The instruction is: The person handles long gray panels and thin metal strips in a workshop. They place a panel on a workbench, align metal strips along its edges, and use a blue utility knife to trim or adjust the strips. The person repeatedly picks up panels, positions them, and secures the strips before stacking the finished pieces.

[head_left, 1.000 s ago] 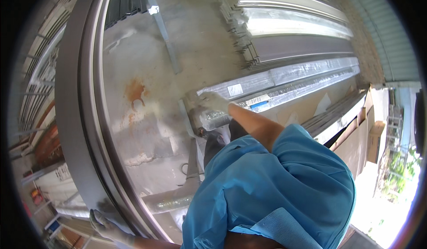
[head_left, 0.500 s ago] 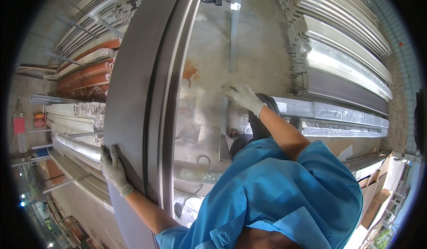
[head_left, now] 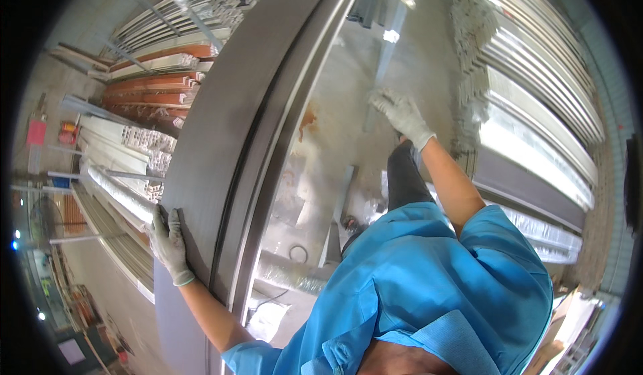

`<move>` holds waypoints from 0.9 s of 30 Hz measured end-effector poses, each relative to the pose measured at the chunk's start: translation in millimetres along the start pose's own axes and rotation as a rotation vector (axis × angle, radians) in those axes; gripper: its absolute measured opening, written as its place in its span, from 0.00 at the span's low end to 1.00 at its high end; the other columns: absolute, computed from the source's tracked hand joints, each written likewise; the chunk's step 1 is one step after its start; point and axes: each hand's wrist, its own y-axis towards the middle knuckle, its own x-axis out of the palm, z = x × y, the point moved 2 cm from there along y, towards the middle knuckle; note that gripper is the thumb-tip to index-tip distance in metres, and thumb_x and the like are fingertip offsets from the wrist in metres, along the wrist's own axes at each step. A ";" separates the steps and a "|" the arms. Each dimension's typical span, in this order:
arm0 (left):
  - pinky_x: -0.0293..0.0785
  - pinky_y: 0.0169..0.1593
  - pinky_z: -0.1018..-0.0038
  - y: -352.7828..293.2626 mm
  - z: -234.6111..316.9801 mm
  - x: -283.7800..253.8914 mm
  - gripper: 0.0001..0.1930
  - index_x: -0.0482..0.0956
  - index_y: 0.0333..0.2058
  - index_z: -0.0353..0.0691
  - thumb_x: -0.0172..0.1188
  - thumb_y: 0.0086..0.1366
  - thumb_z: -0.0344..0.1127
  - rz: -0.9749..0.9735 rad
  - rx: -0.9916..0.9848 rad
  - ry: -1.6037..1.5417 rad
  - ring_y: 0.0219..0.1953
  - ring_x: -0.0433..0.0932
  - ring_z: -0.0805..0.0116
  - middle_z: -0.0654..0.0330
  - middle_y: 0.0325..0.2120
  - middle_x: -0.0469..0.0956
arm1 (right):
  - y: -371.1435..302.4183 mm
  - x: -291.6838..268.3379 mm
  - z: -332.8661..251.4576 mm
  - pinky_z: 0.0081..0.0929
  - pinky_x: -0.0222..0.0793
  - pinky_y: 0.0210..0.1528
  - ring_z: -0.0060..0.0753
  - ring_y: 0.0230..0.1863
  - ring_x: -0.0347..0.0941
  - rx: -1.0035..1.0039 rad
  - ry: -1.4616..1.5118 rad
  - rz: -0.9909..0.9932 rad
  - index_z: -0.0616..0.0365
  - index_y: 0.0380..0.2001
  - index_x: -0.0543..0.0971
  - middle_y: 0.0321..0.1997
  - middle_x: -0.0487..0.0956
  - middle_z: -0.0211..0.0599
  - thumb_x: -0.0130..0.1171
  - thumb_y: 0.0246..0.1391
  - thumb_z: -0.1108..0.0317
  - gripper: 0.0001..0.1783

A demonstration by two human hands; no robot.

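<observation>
A long, dark grey metal profile [head_left: 221,127] runs from the top of the view down past my left side, its broad flat face on the left and ridges along its right. My left hand [head_left: 169,244], in a pale work glove, clasps the profile's left edge. Its thumb lies on the flat face, while the other fingers reach over the edge and are partly hidden. Out over the floor to the right, my gloved right hand [head_left: 405,117] hangs in the air with its fingers loosely bent and apart. Nothing shows in it, and it touches nothing.
Racks of white and brown profiles [head_left: 151,97] line the left. Stacked, wrapped metal lengths [head_left: 536,154] fill the right side. A plastic-wrapped bundle [head_left: 288,273] lies across the floor by my body, near a thin metal bar [head_left: 347,191]. Short dark profiles [head_left: 367,8] lie at the far end.
My view has turned, so the profile leans further right at its far end. My right hand has swung forward and right, its fingers spreading somewhat. My left hand stays on the profile's edge.
</observation>
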 end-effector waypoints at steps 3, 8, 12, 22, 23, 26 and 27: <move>0.63 0.64 0.54 -2.2 17.7 -4.2 0.30 0.72 0.62 0.38 0.52 0.72 0.55 -0.036 -0.086 0.048 0.59 0.71 0.43 0.43 0.55 0.76 | 74.4 -37.9 -25.8 0.29 0.73 0.54 0.33 0.48 0.81 -0.175 -0.075 -0.023 0.57 0.52 0.81 0.50 0.84 0.40 0.62 0.62 0.53 0.23; 0.59 0.67 0.51 4.3 111.9 11.5 0.30 0.70 0.63 0.39 0.49 0.73 0.54 -0.049 -0.067 0.354 0.64 0.66 0.43 0.42 0.61 0.70 | 231.2 -66.6 -95.0 0.30 0.72 0.51 0.32 0.47 0.80 -0.474 -0.139 -0.146 0.56 0.49 0.83 0.46 0.85 0.38 0.61 0.62 0.53 0.20; 0.55 0.69 0.52 18.0 218.2 74.5 0.29 0.71 0.63 0.40 0.49 0.72 0.54 0.089 -0.209 0.337 0.65 0.65 0.42 0.43 0.63 0.68 | 374.2 -28.2 -159.1 0.35 0.72 0.53 0.41 0.49 0.79 -1.027 -0.300 -0.265 0.55 0.49 0.82 0.48 0.84 0.39 0.59 0.63 0.50 0.21; 0.65 0.63 0.59 33.0 257.4 100.5 0.22 0.81 0.52 0.44 0.57 0.69 0.52 0.375 -0.600 0.423 0.58 0.74 0.50 0.53 0.54 0.79 | 525.4 77.0 -152.5 0.40 0.61 0.68 0.44 0.64 0.71 -1.396 -0.530 -0.397 0.46 0.59 0.78 0.61 0.78 0.40 0.48 0.65 0.40 0.29; 0.65 0.63 0.59 29.0 255.1 102.9 0.22 0.81 0.52 0.44 0.57 0.69 0.52 0.378 -0.602 0.407 0.58 0.74 0.50 0.53 0.54 0.79 | 532.0 85.6 -150.9 0.40 0.60 0.68 0.45 0.64 0.71 -1.370 -0.608 -0.429 0.45 0.59 0.78 0.61 0.78 0.41 0.48 0.65 0.40 0.29; 0.68 0.62 0.57 25.7 255.5 107.0 0.21 0.81 0.51 0.41 0.58 0.68 0.49 0.362 -0.603 0.419 0.56 0.74 0.46 0.49 0.53 0.78 | 545.5 110.6 -153.2 0.40 0.60 0.69 0.47 0.64 0.71 -1.439 -0.617 -0.468 0.47 0.58 0.78 0.61 0.78 0.42 0.48 0.66 0.40 0.30; 0.66 0.63 0.56 25.6 257.4 106.5 0.22 0.81 0.52 0.41 0.57 0.68 0.50 0.344 -0.630 0.410 0.57 0.74 0.46 0.49 0.54 0.78 | 548.8 117.6 -153.6 0.39 0.61 0.68 0.48 0.64 0.71 -1.403 -0.589 -0.525 0.49 0.59 0.78 0.60 0.78 0.43 0.47 0.66 0.40 0.31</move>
